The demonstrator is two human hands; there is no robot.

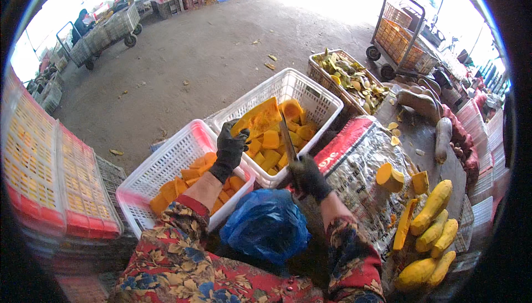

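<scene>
My left hand (229,150), in a dark glove, is closed on a large orange pumpkin piece (258,119), raised above a white plastic crate (331,102). My right hand (310,179), gloved too, grips a long-bladed knife (288,139). Its blade points away from me and stands upright against the right side of the pumpkin piece, or just beside it. Cut pumpkin chunks (271,140) lie in the crate below. Nearer and to the left, a second white crate (133,184) holds more orange pieces, partly hidden by my left forearm.
Peeled yellow pumpkins (432,207) and cut pieces lie at right beside a printed sack (366,164). Beyond is a crate of peels (352,84). Stacked crates (61,175) stand left; a blue plastic bag (266,225) is before me. Carts (410,39) are farther off.
</scene>
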